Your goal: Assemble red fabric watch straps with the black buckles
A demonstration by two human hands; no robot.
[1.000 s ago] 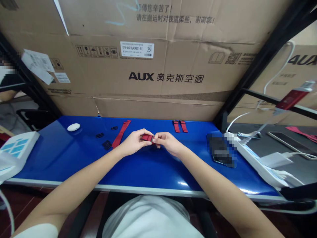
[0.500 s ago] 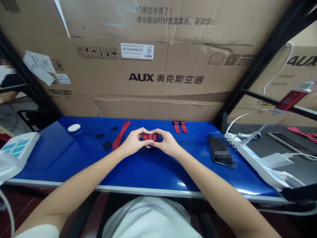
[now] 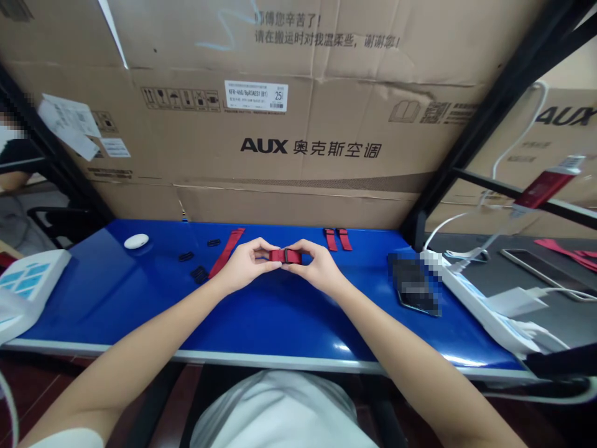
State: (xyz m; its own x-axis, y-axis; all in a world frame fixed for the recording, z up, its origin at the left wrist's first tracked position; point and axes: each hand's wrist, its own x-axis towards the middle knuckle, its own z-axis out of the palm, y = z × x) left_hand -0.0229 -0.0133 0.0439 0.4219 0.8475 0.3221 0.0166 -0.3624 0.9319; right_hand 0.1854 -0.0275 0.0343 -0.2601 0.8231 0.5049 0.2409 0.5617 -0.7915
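Observation:
My left hand (image 3: 247,264) and my right hand (image 3: 317,264) meet above the middle of the blue table. Between them is a short red strap (image 3: 295,256) with a black buckle (image 3: 286,256) around it. My left fingers pinch its left end, my right fingers its right end. Left of my left hand a longer red strap (image 3: 227,252) lies on the table, beside several black buckles (image 3: 199,274). Two short red straps with black buckles (image 3: 344,240) lie at the back, right of my right hand.
A blue table (image 3: 289,323) backs onto a large cardboard box (image 3: 186,143). A phone (image 3: 416,286) and a white power strip (image 3: 489,311) are at the right. A white oval object (image 3: 136,241) and a white device (image 3: 41,292) stand at the left.
My fingers have shifted on the strap, and more of it and its black buckle now shows between my hands. The view has moved slightly.

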